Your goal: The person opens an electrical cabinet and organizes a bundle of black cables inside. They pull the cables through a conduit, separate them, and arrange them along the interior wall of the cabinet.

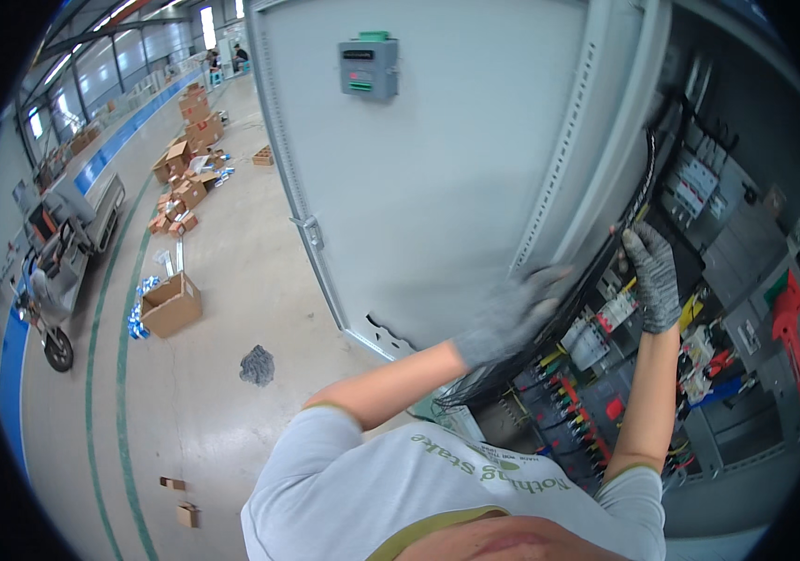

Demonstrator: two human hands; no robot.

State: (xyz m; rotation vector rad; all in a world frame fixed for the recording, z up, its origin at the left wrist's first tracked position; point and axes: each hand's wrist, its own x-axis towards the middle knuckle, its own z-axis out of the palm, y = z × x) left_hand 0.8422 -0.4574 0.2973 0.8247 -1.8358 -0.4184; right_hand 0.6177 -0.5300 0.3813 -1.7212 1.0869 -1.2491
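An electrical cabinet stands before me, its grey metal door (428, 175) swung out to the left. A bundle of black wires (600, 263) runs down along the hinge side. My right hand (652, 273), in a grey knitted glove, grips the upper part of this bundle. Blurred by motion, my gloved left hand (512, 315) is beside the lower wires, its fingers apart; whether it touches them is unclear. Inside the cabinet, circuit breakers (585, 343) and a row of coloured terminals (571, 403) lie below my hands. A grey module with green connectors (369, 68) is fixed on the door.
Cardboard boxes (172, 305) and blue-white packaging lie on the floor to the left, near a cargo tricycle (56, 280). A dark cloth-like heap (257, 366) is close to the door. Red-handled parts (789, 315) stick out at the cabinet's right. People sit far off.
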